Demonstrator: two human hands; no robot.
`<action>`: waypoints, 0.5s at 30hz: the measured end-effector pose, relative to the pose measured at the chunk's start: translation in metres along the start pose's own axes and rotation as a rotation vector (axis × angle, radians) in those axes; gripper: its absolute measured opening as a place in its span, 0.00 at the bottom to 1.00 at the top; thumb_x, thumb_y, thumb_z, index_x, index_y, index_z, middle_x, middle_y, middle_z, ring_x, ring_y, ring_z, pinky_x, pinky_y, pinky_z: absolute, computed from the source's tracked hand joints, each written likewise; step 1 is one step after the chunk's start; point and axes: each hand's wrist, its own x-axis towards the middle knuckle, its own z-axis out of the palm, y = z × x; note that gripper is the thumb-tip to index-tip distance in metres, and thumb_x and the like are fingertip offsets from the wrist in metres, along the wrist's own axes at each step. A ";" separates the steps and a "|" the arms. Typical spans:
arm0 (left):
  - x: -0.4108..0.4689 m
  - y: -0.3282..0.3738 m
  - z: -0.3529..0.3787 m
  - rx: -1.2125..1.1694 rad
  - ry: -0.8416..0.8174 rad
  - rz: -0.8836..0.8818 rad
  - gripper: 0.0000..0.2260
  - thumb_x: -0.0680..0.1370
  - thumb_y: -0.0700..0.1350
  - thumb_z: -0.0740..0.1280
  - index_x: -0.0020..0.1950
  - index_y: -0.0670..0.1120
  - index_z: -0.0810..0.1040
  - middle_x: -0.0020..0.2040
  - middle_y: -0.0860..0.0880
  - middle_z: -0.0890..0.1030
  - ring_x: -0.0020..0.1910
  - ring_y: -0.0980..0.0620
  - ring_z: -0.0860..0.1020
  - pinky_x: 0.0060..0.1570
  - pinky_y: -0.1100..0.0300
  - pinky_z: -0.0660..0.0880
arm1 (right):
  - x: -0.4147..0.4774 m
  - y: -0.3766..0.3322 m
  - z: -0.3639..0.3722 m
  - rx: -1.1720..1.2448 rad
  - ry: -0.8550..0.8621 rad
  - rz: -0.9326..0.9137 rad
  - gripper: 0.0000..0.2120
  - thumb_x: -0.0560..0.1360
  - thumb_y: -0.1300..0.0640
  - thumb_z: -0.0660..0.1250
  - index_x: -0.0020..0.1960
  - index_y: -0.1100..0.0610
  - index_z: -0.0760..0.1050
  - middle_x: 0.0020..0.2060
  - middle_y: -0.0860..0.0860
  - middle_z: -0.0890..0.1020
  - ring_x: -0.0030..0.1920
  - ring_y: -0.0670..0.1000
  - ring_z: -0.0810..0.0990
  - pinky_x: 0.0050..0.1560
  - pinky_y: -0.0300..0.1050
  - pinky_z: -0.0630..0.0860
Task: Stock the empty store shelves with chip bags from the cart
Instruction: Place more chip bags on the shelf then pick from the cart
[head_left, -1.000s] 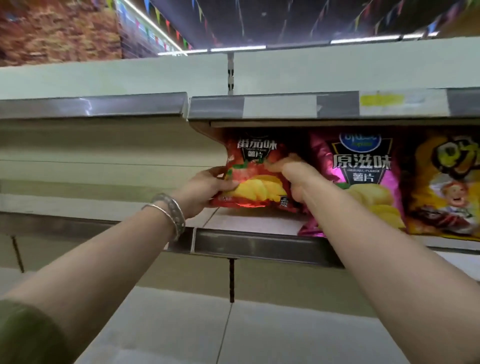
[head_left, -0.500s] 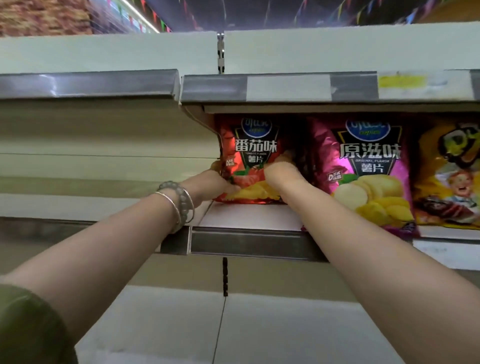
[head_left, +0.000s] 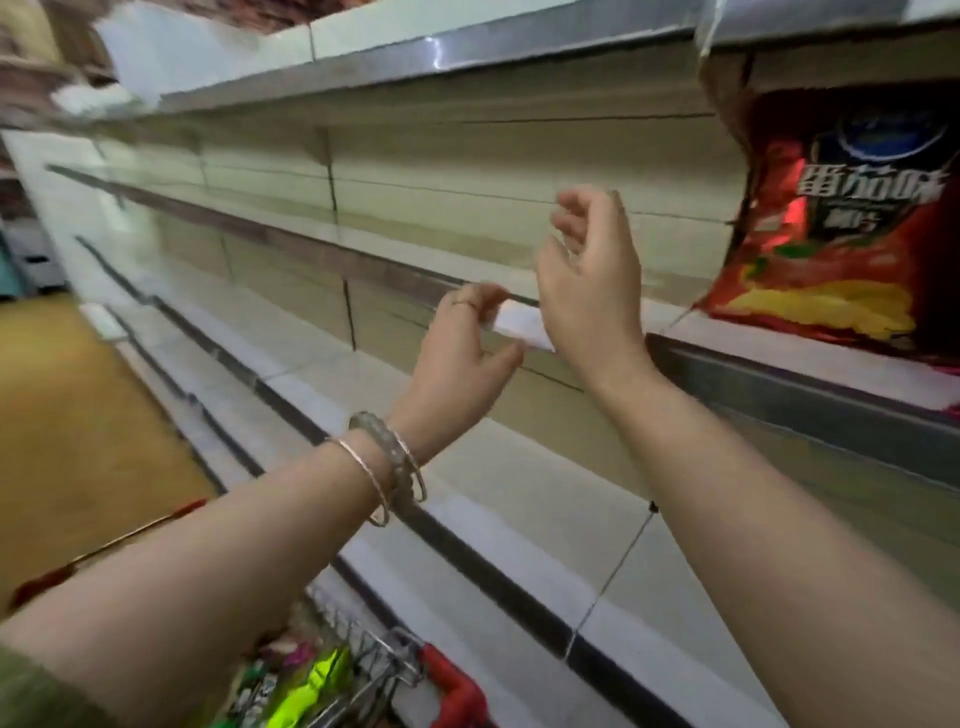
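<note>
Red chip bag (head_left: 841, 223): stands upright at the left end of its shelf (head_left: 789, 400), at the right edge of view. Its bottom sits on the board just behind the metal front rail and its top is under the tier above. Yellow chips and white characters are printed on the front. Neither hand touches it.
Left hand (head_left: 462, 358): raised in front of the shelving, well apart from the bag and to its left. The grip is loosely curled, thumb and fingers apart, holding nothing. One finger wears a ring.
Right hand (head_left: 587, 275): higher, just right of the left hand, between it and the bag, with its back toward the camera. The grip is slack, fingertips apart, on nothing.
White label (head_left: 522, 327): shows between the two hands, on a front rail. Whether the left fingertips touch it cannot be told.
Bangles (head_left: 387, 467): several silver ones on the left wrist.
Cart (head_left: 395, 670): at the bottom edge, below the left forearm, a wire basket with a red plastic corner. Blurred bright green and pink packets (head_left: 306, 680) lie inside.
Shelving (head_left: 291, 358): pale boards with dark front rails, running away to the left in several tiers.
Floor (head_left: 52, 415): tan, at the left.
Sleeve (head_left: 31, 691): olive green, at the bottom left corner.
</note>
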 end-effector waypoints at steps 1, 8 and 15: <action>-0.012 -0.018 -0.017 0.061 0.020 -0.041 0.20 0.75 0.42 0.68 0.66 0.46 0.70 0.62 0.50 0.72 0.58 0.57 0.72 0.59 0.64 0.68 | -0.007 -0.001 0.021 0.055 -0.043 0.024 0.14 0.77 0.64 0.59 0.62 0.61 0.68 0.58 0.53 0.72 0.60 0.48 0.72 0.59 0.38 0.68; -0.090 -0.133 -0.144 0.226 0.203 -0.430 0.19 0.75 0.40 0.69 0.66 0.42 0.71 0.61 0.46 0.73 0.55 0.54 0.72 0.52 0.67 0.67 | -0.078 -0.013 0.184 0.192 -0.498 0.116 0.14 0.77 0.64 0.59 0.62 0.60 0.69 0.57 0.54 0.74 0.55 0.49 0.73 0.58 0.43 0.72; -0.153 -0.237 -0.236 0.254 0.347 -0.731 0.14 0.75 0.40 0.68 0.60 0.43 0.73 0.55 0.46 0.75 0.47 0.56 0.74 0.39 0.72 0.68 | -0.145 -0.010 0.329 0.195 -0.812 0.237 0.15 0.77 0.64 0.59 0.63 0.60 0.69 0.51 0.50 0.73 0.47 0.47 0.71 0.38 0.30 0.65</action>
